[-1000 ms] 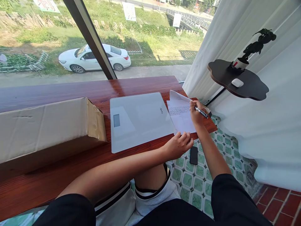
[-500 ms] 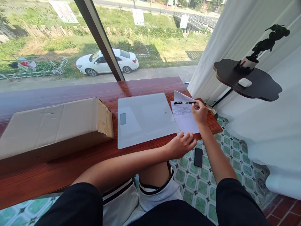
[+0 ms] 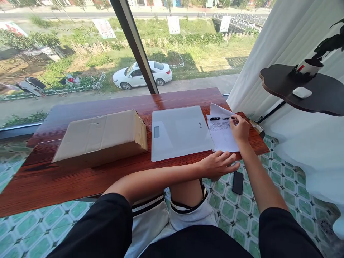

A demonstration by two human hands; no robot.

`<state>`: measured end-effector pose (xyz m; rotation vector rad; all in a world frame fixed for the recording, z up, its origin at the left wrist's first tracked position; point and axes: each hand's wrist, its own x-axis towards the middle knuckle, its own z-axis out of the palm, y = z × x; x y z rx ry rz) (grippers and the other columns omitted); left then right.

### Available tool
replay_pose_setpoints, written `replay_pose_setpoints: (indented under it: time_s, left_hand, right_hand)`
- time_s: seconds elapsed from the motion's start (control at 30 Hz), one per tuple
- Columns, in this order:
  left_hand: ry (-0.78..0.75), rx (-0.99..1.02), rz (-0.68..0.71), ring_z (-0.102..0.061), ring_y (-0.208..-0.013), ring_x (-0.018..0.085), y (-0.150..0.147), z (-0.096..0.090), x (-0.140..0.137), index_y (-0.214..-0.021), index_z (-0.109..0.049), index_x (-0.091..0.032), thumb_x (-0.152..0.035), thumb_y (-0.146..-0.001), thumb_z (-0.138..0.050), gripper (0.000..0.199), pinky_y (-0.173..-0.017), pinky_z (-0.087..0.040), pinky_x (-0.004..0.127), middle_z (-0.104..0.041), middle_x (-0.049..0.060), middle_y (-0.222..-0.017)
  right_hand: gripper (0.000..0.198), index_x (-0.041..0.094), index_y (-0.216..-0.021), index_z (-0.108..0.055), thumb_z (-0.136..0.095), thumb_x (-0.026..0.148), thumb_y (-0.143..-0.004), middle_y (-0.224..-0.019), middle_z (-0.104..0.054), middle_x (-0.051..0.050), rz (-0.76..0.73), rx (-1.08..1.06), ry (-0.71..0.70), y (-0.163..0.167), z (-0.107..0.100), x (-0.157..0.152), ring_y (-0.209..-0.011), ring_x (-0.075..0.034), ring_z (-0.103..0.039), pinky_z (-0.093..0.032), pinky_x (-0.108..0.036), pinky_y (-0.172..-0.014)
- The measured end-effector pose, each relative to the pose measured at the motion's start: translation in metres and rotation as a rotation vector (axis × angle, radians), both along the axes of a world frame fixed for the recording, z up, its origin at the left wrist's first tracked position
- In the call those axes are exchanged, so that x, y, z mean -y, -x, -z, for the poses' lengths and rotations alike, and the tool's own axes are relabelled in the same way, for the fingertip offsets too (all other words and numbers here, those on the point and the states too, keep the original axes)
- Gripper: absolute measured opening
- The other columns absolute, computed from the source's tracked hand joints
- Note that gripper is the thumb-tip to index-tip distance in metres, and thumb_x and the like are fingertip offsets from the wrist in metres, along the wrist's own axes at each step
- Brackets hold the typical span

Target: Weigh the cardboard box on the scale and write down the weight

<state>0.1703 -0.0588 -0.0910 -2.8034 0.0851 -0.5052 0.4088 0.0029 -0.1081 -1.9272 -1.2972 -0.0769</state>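
Observation:
A black-and-clear pen (image 3: 221,118) lies level across a notebook page (image 3: 225,139) that bears rows of small handwriting. Its right end sits between the fingertips of my right hand (image 3: 240,128), which are pinched together. My left hand (image 3: 218,164) reaches across in front of me at the table's front edge, just below the page, its fingers stretched and slightly apart, holding nothing. The page's top sheet curls up at the far side. Left of the page lies a flat glass scale (image 3: 180,134) with a small grey display.
A long cardboard box (image 3: 99,134) stands on the red-brown wooden table (image 3: 107,179), left of the scale. A phone (image 3: 238,182) is on the tiled floor. To the right, a dark wavy-edged side table (image 3: 282,80) carries a potted plant and a white case (image 3: 302,92).
The camera view has turned left, so everything appears shifted right. The fingers of my left hand have spread a little and straightened. My right hand stays at the pen's end.

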Motion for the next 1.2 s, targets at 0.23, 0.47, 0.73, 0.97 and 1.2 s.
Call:
replay_pose_setpoints:
  time_s: [0.23,0.47,0.73,0.97,1.2]
  left_hand:
    - [-0.084,0.040,0.099,-0.057,-0.113,0.022,0.032,-0.018,-0.007,-0.142,-0.049,-0.022,-0.028,-0.097,-0.047,0.045,-0.091,-0.045,0.036,-0.058,0.014,-0.132]
    - [-0.178,0.217,-0.076,-0.059,-0.105,0.015,0.126,-0.037,-0.022,-0.129,-0.056,-0.023,-0.021,-0.090,-0.062,0.040,-0.093,-0.046,0.032,-0.066,0.004,-0.114]
    - [-0.255,0.568,-0.541,-0.062,-0.087,0.018,0.265,-0.040,-0.027,-0.116,-0.062,-0.023,-0.010,-0.071,-0.065,0.046,-0.083,-0.049,0.033,-0.069,0.003,-0.092]
    - [-0.288,0.951,-0.860,-0.055,-0.088,0.020,0.360,0.000,-0.021,-0.111,-0.059,-0.021,-0.018,-0.080,-0.060,0.031,-0.082,-0.044,0.037,-0.059,0.006,-0.094]
    - [0.118,1.553,-1.085,-0.047,-0.094,0.018,0.383,0.004,-0.042,-0.103,-0.047,-0.017,-0.040,-0.090,-0.055,0.028,-0.087,-0.042,0.038,-0.047,0.005,-0.104]
  right_hand:
    - [0.032,0.012,-0.114,-0.074,-0.061,0.029,-0.090,-0.100,-0.073,-0.014,0.006,0.051,0.034,0.000,0.001,0.000,-0.095,-0.028,-0.065,-0.049,-0.042,-0.097]
    - [0.029,0.012,-0.107,-0.076,-0.061,0.027,-0.088,-0.098,-0.072,-0.013,0.031,0.082,0.096,-0.001,0.002,-0.001,-0.096,-0.029,-0.064,-0.048,-0.041,-0.097]
    - [0.028,0.014,-0.101,-0.073,-0.053,0.033,-0.092,-0.098,-0.072,-0.013,0.067,0.147,0.037,-0.003,0.004,-0.001,-0.095,-0.027,-0.065,-0.048,-0.037,-0.090]
    - [0.034,0.014,-0.100,-0.069,-0.042,0.033,-0.095,-0.099,-0.072,-0.013,0.111,0.273,0.001,-0.001,0.002,0.004,-0.090,-0.025,-0.065,-0.042,-0.035,-0.076]
    - [0.036,0.014,-0.093,-0.068,-0.039,0.035,-0.096,-0.076,-0.067,-0.012,0.153,0.384,0.140,0.008,-0.004,0.010,-0.063,-0.022,-0.056,-0.025,-0.032,-0.060]
